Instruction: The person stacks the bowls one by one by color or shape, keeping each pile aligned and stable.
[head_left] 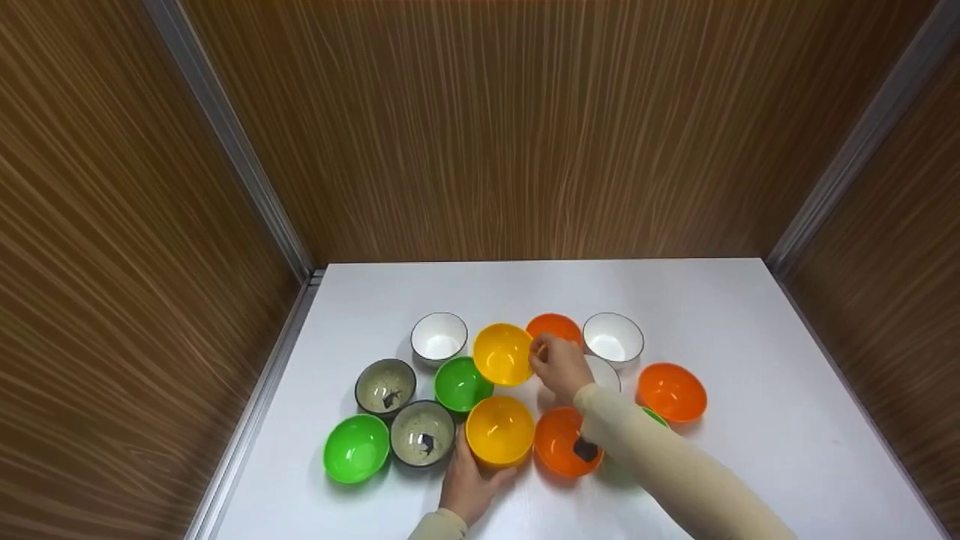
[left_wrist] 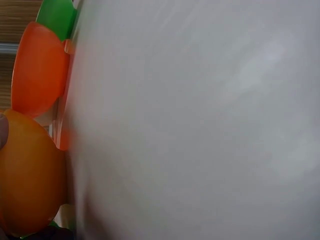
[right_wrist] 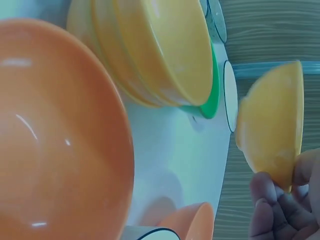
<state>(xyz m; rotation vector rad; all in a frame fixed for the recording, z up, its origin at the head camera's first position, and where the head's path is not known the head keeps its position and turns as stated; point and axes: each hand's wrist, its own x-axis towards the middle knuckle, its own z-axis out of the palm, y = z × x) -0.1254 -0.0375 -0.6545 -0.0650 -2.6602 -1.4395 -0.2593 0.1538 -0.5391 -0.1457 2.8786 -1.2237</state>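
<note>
Head view. White desk [head_left: 750,330] boxed in by wood-grain walls [head_left: 525,127] on three sides. Bowls clustered mid-desk, counted: two yellow, three orange, two fully visible green plus a green sliver under the right sleeve, two speckled grey [head_left: 385,386], two white with dark rims at the back and part of a third white behind the right hand. Right hand [head_left: 559,365] pinching the rim of the far yellow bowl [head_left: 502,353], fingers curled on its right edge, bowl tipped and raised over the green bowl [head_left: 461,384]. Left hand [head_left: 471,484] cupped against the near side of the near yellow bowl [head_left: 499,430], thumb and fingers wrapped round its wall. Orange bowl [head_left: 564,442] just beside, partly under the right sleeve.

Left wrist view. Mostly blurred white desk; yellow-orange bowl wall [left_wrist: 30,175] close at lower left with a fingertip at its edge, orange bowl [left_wrist: 40,67] and a green edge beyond.

Right wrist view. Fingers [right_wrist: 272,210] gripping the yellow bowl's rim [right_wrist: 272,125]; large orange bowl [right_wrist: 55,130] in front; second yellow bowl behind it.
</note>
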